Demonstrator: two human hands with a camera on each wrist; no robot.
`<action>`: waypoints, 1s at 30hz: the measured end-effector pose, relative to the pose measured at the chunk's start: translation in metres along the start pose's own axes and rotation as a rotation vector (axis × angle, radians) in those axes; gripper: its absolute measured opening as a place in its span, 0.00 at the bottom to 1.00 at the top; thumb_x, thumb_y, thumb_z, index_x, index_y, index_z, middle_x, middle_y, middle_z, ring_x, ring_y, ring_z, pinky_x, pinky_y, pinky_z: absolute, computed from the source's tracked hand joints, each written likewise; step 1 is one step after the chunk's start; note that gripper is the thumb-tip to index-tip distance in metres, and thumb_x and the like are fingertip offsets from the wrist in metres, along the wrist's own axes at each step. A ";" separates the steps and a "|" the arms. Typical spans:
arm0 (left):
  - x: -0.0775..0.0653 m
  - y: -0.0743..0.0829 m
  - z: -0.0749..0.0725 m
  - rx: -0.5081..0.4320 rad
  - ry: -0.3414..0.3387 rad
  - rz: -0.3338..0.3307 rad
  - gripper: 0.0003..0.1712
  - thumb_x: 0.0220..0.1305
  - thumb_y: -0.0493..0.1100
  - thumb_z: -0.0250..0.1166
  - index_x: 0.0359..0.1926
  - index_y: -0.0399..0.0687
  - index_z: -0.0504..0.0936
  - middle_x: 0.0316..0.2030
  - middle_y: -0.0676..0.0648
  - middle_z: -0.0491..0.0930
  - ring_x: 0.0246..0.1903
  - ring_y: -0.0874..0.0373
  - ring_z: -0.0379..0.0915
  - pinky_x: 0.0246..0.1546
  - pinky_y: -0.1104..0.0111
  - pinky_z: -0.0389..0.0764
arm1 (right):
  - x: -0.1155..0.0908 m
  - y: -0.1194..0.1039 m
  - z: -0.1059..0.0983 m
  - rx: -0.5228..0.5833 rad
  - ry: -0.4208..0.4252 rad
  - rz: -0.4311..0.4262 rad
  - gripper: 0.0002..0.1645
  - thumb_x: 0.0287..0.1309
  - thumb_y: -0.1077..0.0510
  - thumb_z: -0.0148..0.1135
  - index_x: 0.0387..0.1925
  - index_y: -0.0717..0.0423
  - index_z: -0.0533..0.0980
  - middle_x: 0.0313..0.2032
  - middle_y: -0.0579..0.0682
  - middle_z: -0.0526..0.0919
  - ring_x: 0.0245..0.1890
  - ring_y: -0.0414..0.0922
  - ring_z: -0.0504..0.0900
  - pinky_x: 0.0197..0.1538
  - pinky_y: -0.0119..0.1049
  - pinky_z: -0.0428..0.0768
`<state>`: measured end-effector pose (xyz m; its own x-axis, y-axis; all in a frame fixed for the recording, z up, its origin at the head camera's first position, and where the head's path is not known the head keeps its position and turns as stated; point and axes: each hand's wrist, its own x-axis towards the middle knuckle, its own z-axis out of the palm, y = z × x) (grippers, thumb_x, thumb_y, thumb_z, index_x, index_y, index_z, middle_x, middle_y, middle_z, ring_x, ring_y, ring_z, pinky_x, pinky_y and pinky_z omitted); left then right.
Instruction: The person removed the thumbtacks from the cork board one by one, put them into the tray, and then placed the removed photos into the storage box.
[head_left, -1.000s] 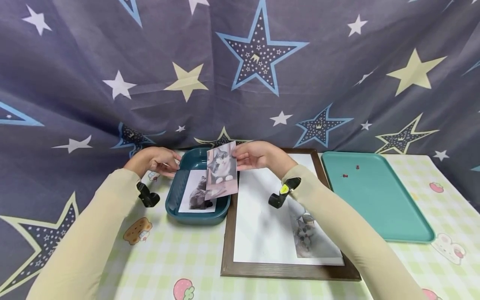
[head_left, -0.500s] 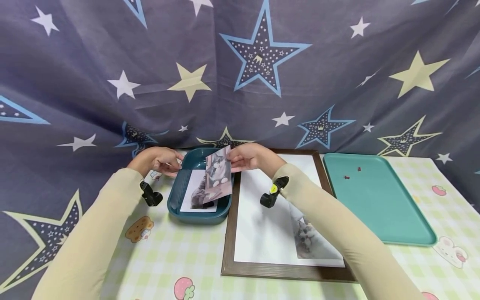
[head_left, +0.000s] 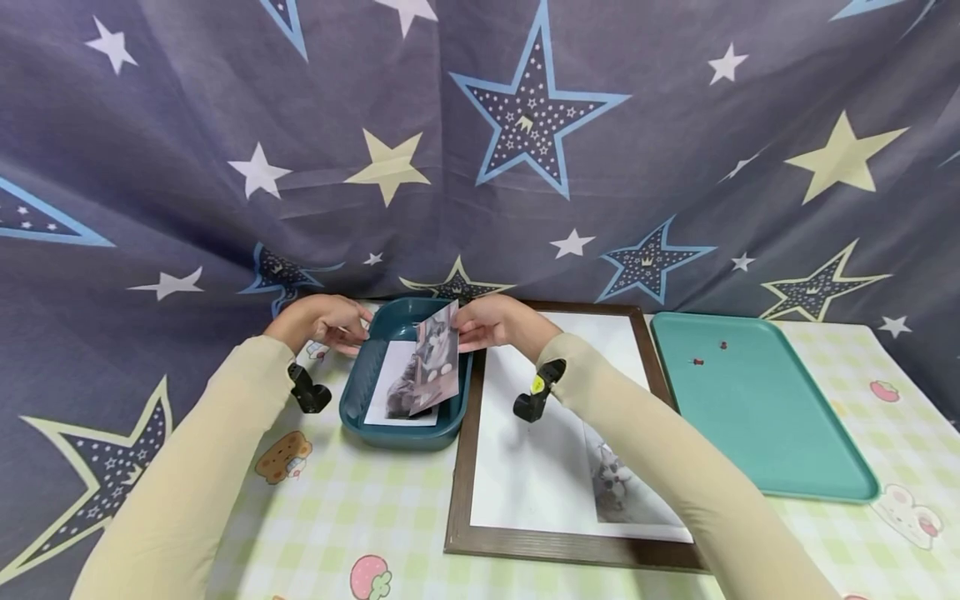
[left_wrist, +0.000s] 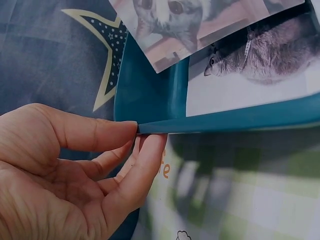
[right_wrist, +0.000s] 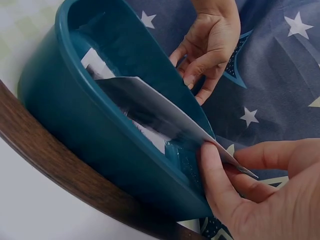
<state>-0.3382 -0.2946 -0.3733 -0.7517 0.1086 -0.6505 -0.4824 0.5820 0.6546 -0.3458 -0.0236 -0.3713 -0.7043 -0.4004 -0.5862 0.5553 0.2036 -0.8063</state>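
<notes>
A cat photo is pinched at its edge by my right hand, held tilted above a dark teal bin. In the right wrist view the thumb and fingers of that hand grip the photo's corner just over the bin's rim. Inside the bin lies another photo of a grey cat on white, partly covered by the held one. At the bin's left side, my left hand pinches the rim between thumb and fingers, seen closely in the left wrist view.
Right of the bin lies a brown-framed white board, with a cat photo at its lower right, partly behind my right forearm. A green tray with two red push pins stands farther right. A starry curtain hangs behind.
My right hand has moved slightly left and down, bringing the photo lower over the bin and turning it more edge-on. The left hand stays at the rim.
</notes>
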 end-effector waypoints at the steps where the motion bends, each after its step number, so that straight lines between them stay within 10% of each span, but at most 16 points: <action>1: 0.000 -0.001 0.000 -0.002 -0.001 0.000 0.34 0.68 0.26 0.54 0.72 0.33 0.56 0.41 0.45 0.73 0.33 0.63 0.77 0.43 0.68 0.88 | 0.000 0.000 0.001 -0.005 0.005 -0.001 0.03 0.69 0.70 0.54 0.39 0.61 0.71 0.36 0.54 0.73 0.40 0.49 0.77 0.70 0.46 0.75; 8: 0.003 -0.002 0.000 0.012 -0.004 -0.005 0.34 0.69 0.26 0.54 0.73 0.33 0.55 0.43 0.44 0.72 0.32 0.63 0.76 0.40 0.70 0.88 | 0.002 0.000 0.005 -0.056 0.021 -0.030 0.25 0.67 0.72 0.52 0.65 0.69 0.68 0.38 0.55 0.71 0.61 0.57 0.78 0.68 0.45 0.78; 18: 0.001 0.004 0.000 0.028 0.001 -0.018 0.34 0.69 0.26 0.53 0.74 0.34 0.54 0.43 0.44 0.71 0.32 0.61 0.75 0.43 0.69 0.88 | 0.003 -0.003 0.012 -0.095 0.103 -0.072 0.08 0.63 0.74 0.54 0.43 0.66 0.70 0.31 0.55 0.75 0.31 0.47 0.79 0.63 0.47 0.82; 26: 0.001 0.004 0.000 0.022 0.005 -0.018 0.33 0.69 0.27 0.54 0.72 0.34 0.56 0.44 0.45 0.70 0.34 0.60 0.75 0.40 0.71 0.87 | 0.004 -0.004 0.019 -0.143 0.132 -0.075 0.27 0.62 0.75 0.54 0.63 0.71 0.66 0.32 0.57 0.76 0.29 0.47 0.79 0.60 0.46 0.84; 30: 0.002 0.002 0.000 0.020 0.007 -0.016 0.32 0.69 0.26 0.54 0.71 0.34 0.56 0.43 0.44 0.70 0.33 0.60 0.75 0.39 0.71 0.87 | 0.007 -0.002 0.021 -0.124 0.124 -0.079 0.22 0.60 0.76 0.52 0.56 0.70 0.66 0.30 0.57 0.74 0.30 0.49 0.78 0.60 0.48 0.83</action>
<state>-0.3410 -0.2929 -0.3732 -0.7470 0.0940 -0.6581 -0.4853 0.5995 0.6364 -0.3422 -0.0459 -0.3722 -0.7970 -0.3076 -0.5198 0.4429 0.2875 -0.8492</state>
